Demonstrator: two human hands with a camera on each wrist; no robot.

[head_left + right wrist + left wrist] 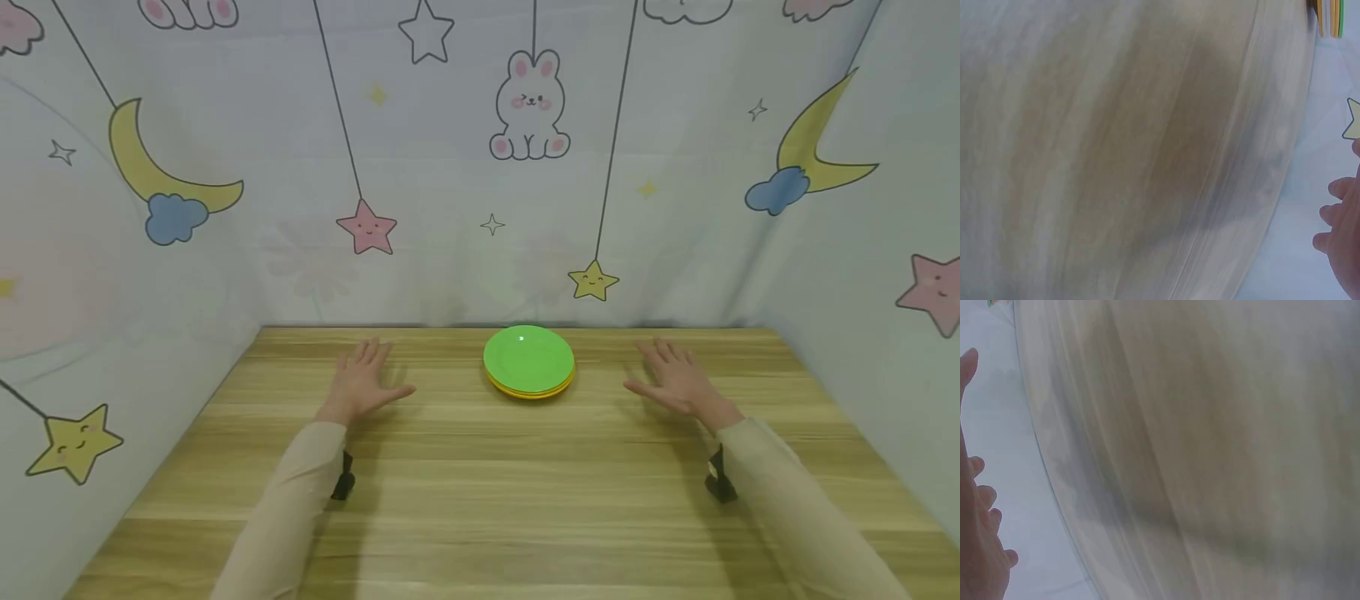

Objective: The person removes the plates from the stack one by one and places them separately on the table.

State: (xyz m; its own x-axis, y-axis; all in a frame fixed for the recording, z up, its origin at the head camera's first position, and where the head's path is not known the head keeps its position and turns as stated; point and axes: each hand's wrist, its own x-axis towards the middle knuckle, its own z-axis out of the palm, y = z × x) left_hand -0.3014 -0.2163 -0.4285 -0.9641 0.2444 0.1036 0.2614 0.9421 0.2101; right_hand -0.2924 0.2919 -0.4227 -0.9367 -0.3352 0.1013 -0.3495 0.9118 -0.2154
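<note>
A stack of plates stands near the back of the wooden table, a green plate (528, 358) on top and yellow-orange rims showing beneath it. In the right wrist view, the stack's edge (1335, 17) shows at the top right as orange, white and green layers. My left hand (363, 385) is to the left of the stack, fingers spread, holding nothing. On the other side, my right hand (678, 383) is spread likewise, apart from the plates. Both hands appear above the tabletop, casting shadows on it.
The wooden table (480, 500) reaches back to a white curtain (450, 167) printed with stars, moons and a rabbit. Similar cloth hangs along the left and right sides. A small dark device (344, 479) sits at the left wrist, another (721, 479) at the right.
</note>
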